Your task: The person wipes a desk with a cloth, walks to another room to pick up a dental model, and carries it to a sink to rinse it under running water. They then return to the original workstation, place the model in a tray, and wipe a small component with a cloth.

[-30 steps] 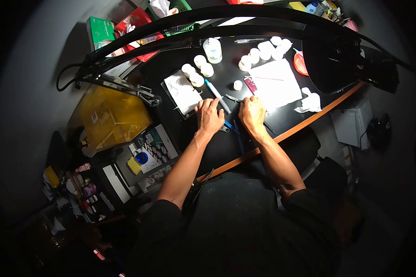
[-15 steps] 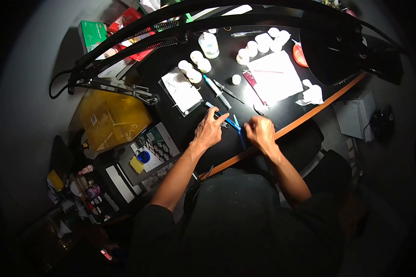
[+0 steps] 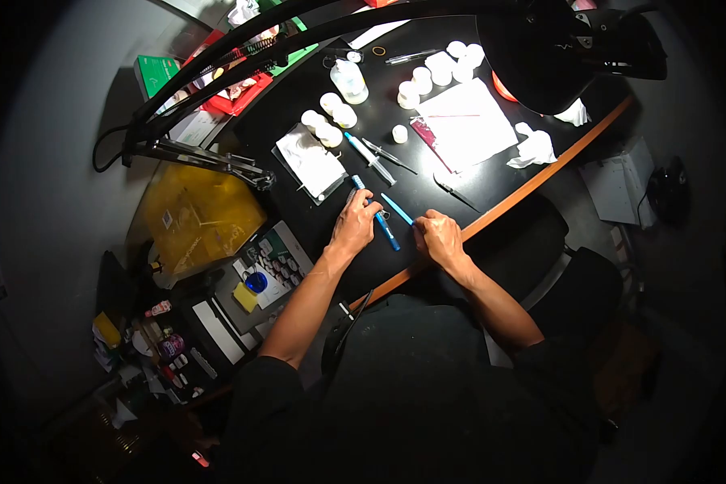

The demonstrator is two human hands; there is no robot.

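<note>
Left hand [image 3: 353,229] touching dark blue tool [image 3: 388,231], cannot tell if gripped | Right hand [image 3: 441,239] clamped on light blue tool [image 3: 396,206] | Both tools: frame centre | Risk: tools may collide if hands drift inward

Lamp shade [image 3: 524,64] above table [image 3: 415,189], far right
</note>
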